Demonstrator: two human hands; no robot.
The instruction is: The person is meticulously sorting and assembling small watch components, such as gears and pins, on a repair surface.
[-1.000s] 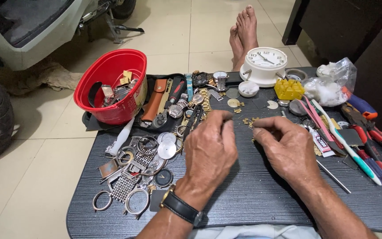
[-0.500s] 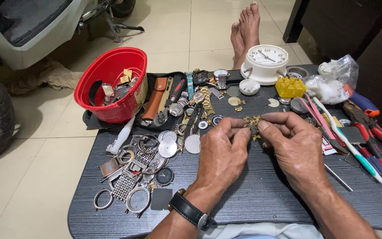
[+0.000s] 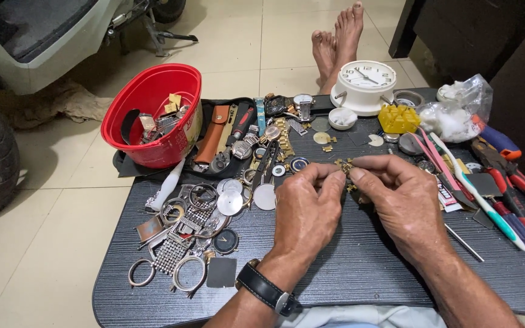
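We pinch a small gold link piece at frame centre, left hand and right hand both clamped on it by fingertips. It looks light, stiff, easily dropped; best gripped at its ends. Since earlier, hands sit lifted together. Clock beyond.

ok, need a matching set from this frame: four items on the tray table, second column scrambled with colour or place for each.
Items:
1. bowl
2. clock
3. small metal piece
4. toothbrush

Descriptions:
A. pinched between the fingers of both hands
B. white, round, at the far edge of the table
C. red, at the far left, holding loose parts
D. lying among the tools on the right side

Pairs: 1-C, 2-B, 3-A, 4-D
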